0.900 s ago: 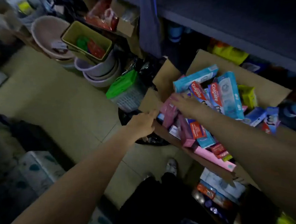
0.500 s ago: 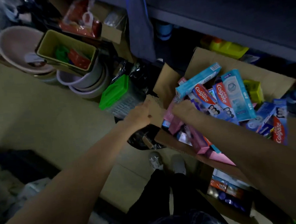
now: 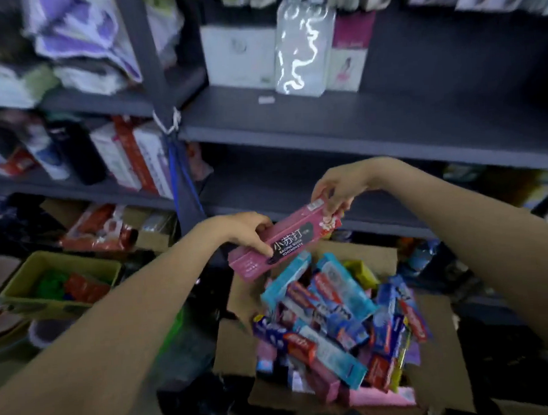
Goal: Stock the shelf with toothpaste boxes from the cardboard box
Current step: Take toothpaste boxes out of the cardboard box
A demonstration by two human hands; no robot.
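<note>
- Here, both hands hold one pink toothpaste box (image 3: 284, 242) in the air above the open cardboard box (image 3: 433, 370), in front of the dark grey shelf (image 3: 341, 121).
- The left hand (image 3: 245, 232) grips the lower left part of the pink toothpaste box, fingers curled over its top edge and a dark-nailed fingertip pressed on the printed face.
- The right hand (image 3: 336, 188) pinches the upper right end of the same box between thumb and curled fingers.
- The box is tilted, its right end higher than its left; the face shows a dark label with white characters and small lettering.
- The cardboard box sits below the hands with its flaps spread open; it is heaped with loose toothpaste boxes (image 3: 335, 318) in teal, blue, red and pink, lying crosswise over one another.
- A teal toothpaste box (image 3: 286, 281) lies at the top left of the heap, just under the held pink one.
- On the shelf board above the hands stand a white carton (image 3: 237, 53), a shiny clear-wrapped pack (image 3: 302, 47) and a pink-and-white carton (image 3: 348, 51), side by side near the left upright.
- A yellow-green basket (image 3: 26, 293) at the left holds green and red items.
- Red-and-white cartons (image 3: 130, 154) stand on the neighbouring shelf to the left, beside a dark bottle (image 3: 79, 154).
</note>
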